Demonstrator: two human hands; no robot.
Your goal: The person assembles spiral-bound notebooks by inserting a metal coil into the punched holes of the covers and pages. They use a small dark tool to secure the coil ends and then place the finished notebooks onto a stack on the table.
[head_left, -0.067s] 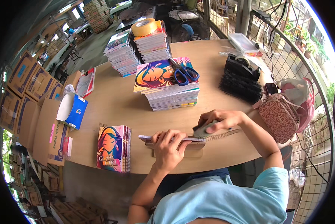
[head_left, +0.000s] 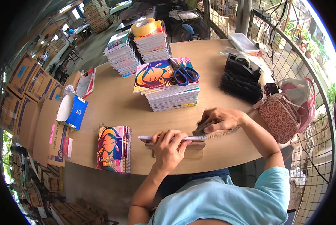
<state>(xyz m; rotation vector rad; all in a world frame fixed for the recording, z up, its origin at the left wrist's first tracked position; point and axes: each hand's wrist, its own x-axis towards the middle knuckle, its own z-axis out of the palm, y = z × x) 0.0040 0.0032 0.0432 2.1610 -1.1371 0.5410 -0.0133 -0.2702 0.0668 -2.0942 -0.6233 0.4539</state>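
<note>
My left hand (head_left: 168,149) is closed round a notebook (head_left: 143,138) that stands on edge, its pages seen as a thin pale strip. Just under it, a low wooden holder (head_left: 195,145) rests at the table's near side. A greyish block-like tool (head_left: 201,130) sits in my right hand (head_left: 225,119), at the right end of the notebook; its exact kind is hidden by the fingers. From that end a thin wire spiral (head_left: 222,134) stretches to the right below my right hand. Left of my left hand lies a small stack of spiral notebooks (head_left: 113,148) with colourful covers.
Beyond my hands rises a notebook stack (head_left: 171,97) with blue-handled scissors (head_left: 185,76) on top. Farther back, a tape roll (head_left: 144,27) tops another stack. Black coils (head_left: 241,87), a tape dispenser (head_left: 246,66) and a patterned bag (head_left: 279,118) are at right; a blue box (head_left: 77,112) at left.
My right hand and the grey tool have shifted slightly, and the wire spiral looks more blurred. My left hand stays almost in place on the notebook.
</note>
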